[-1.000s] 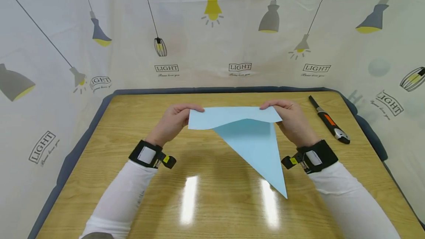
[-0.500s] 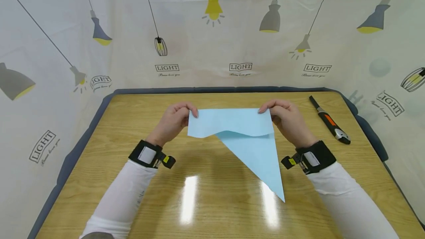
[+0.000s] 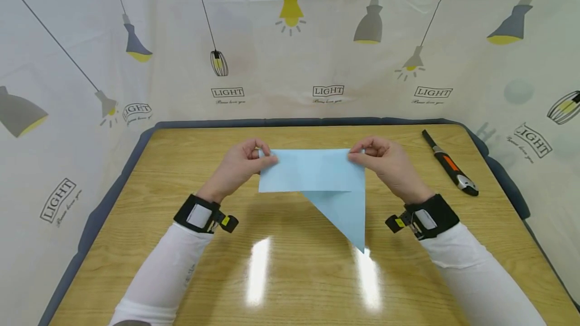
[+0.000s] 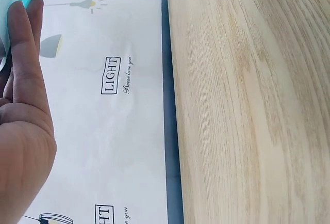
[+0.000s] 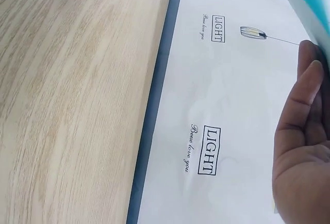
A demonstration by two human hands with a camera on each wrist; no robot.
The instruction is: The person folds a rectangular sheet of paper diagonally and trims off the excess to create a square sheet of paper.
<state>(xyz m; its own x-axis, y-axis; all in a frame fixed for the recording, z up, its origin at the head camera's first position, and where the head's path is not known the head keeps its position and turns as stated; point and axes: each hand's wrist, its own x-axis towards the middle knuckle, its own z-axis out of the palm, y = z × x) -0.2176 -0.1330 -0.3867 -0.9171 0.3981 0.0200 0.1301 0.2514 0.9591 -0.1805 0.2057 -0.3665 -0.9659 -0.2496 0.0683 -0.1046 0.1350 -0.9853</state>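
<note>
Two white sleeves (image 3: pixel 165 270) and two black wristbands (image 3: pixel 199 211) are extended forward over the table (image 3: pixel 312 280). By the left hand (image 3: pixel 242 162) and right hand (image 3: pixel 385 161), turned inward, one folded light-blue paper sheet (image 3: pixel 312 172) is pinched near its far corners and held above the table. To the right, one utility knife (image 3: pixel 449 164) is laid; beyond, one lamp-printed backdrop (image 3: pixel 176 92) is seen.

Paper (image 3: pixel 312 171): plain light blue. Table (image 3: pixel 204 275): yellow-brown, wood-grain pattern. Edging (image 3: pixel 317 123): dark blue-grey. Far cloth (image 3: pixel 254 29): off-white, printed with grey, blue and yellow lamps (image 3: pixel 290 9) and black lettering (image 3: pixel 328 90). Tool (image 3: pixel 450 164) at right: black, orange, silver. Sleeves (image 3: pixel 158 270): white. Wristbands (image 3: pixel 428 217): black and white.
</note>
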